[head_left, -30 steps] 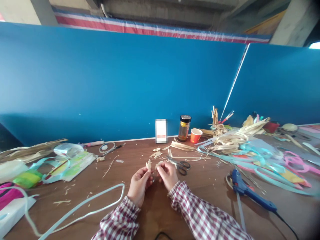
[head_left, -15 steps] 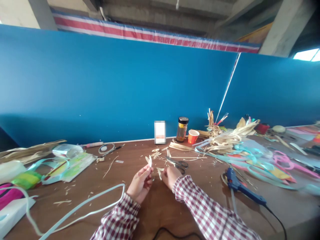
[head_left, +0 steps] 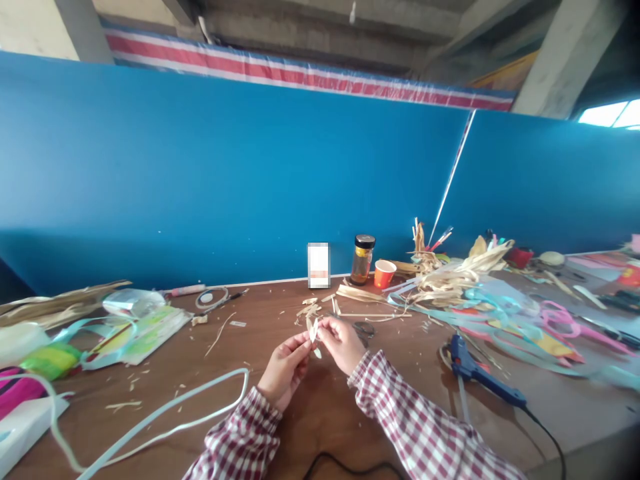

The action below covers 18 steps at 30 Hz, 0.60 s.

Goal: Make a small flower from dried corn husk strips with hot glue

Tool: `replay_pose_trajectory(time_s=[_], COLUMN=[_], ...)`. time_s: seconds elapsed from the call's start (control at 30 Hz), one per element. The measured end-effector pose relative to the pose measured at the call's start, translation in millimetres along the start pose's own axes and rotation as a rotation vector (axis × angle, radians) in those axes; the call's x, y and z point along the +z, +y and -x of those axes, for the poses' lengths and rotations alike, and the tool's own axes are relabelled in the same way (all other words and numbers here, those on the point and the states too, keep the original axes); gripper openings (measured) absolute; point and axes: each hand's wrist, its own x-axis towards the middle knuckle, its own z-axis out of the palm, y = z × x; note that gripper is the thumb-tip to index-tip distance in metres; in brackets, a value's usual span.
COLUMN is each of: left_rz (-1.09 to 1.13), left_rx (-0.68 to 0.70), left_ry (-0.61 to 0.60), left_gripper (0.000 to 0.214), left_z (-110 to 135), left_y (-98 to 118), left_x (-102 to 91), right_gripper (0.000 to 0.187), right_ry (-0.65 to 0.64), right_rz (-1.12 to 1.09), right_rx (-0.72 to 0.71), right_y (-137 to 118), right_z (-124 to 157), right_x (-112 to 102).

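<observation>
My left hand and my right hand meet over the brown table, both in checked red-and-white sleeves. Their fingertips pinch small pale leaf-shaped husk pieces, held upright between the two hands. Loose husk scraps lie just beyond them, and black-handled scissors rest right behind my right hand.
A blue glue gun with its cord lies to the right. A jar and an orange cup stand by the blue partition. A husk pile and coloured ribbons fill the right; a pale blue strip and packets the left.
The hands were apart half a second ago, each with its own piece; now they have come together, joining the pieces. The view has shifted slightly.
</observation>
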Motion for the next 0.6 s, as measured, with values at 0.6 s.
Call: replay_pose_trajectory(time_s=[0.6], left_rz=[-0.515], left_rx=[0.106], left_ry=[0.063], left_gripper=[0.028], left_z=[-10.1], left_y=[-16.1], left_x=[-8.7], right_gripper=[0.017], right_ry=[0.102], right_rz=[0.052], right_rx=[0.070], right_y=[19.5], right_z=[-11.3], right_x=[-7.4])
